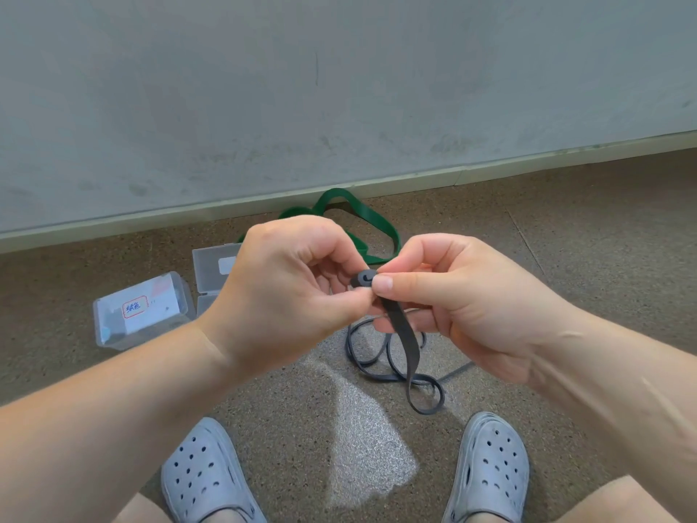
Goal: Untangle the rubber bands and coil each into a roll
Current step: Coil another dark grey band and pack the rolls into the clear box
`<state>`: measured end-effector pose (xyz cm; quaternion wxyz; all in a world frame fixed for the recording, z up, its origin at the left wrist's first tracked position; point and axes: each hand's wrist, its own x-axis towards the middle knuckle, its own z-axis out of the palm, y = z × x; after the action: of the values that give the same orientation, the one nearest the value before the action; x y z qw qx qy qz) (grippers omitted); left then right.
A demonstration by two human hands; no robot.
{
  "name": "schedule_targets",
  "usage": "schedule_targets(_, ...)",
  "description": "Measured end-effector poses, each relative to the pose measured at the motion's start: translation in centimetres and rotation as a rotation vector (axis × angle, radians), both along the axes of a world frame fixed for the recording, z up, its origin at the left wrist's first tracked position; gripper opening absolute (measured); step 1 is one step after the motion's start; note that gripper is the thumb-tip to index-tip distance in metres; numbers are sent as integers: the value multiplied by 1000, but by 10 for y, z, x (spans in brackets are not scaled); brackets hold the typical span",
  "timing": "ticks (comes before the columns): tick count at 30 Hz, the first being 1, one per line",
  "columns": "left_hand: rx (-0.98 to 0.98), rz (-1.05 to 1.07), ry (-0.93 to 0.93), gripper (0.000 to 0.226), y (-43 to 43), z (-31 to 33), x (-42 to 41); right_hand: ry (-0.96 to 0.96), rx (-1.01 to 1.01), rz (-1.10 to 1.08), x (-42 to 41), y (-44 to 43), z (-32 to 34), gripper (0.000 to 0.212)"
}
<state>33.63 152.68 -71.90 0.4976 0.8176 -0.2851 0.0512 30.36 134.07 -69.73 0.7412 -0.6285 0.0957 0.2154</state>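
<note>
Trailing onto speckled floor (565,258) near pale wall (339,88): grey band (406,335)

Scuffed grey-green wall (339,88) filled the upper half, a pale baseboard (528,164) ran slanting along its foot, and below lay brown speckled floor (584,239) with thin joint lines and a bright patch of light (362,428) near bottom centre.

Colours over a speckled brown floor (588,258)
Between left hand (286,285) and right hand (464,296), a dark grey band (406,339); beyond them a deep green band (377,219); below, pale blue-grey clogs (203,475).
</note>
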Motion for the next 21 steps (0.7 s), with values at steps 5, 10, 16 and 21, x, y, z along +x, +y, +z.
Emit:
schedule_targets(5,-88,78,1,18,-9,-6,-5,-60,45,-85,0,3,-3,9)
schedule_targets(10,-280,30,389,12,-11,0,-7,-177,-14,-138,2,-1,-1,11)
schedule_targets(16,-407,96,698,5,-13,10,-3,-291,-157,-126,3,-1,1,11)
schedule_targets(21,-492,171,731,4,-17,15,-5,-243,-144,-190,3,2,2,12)
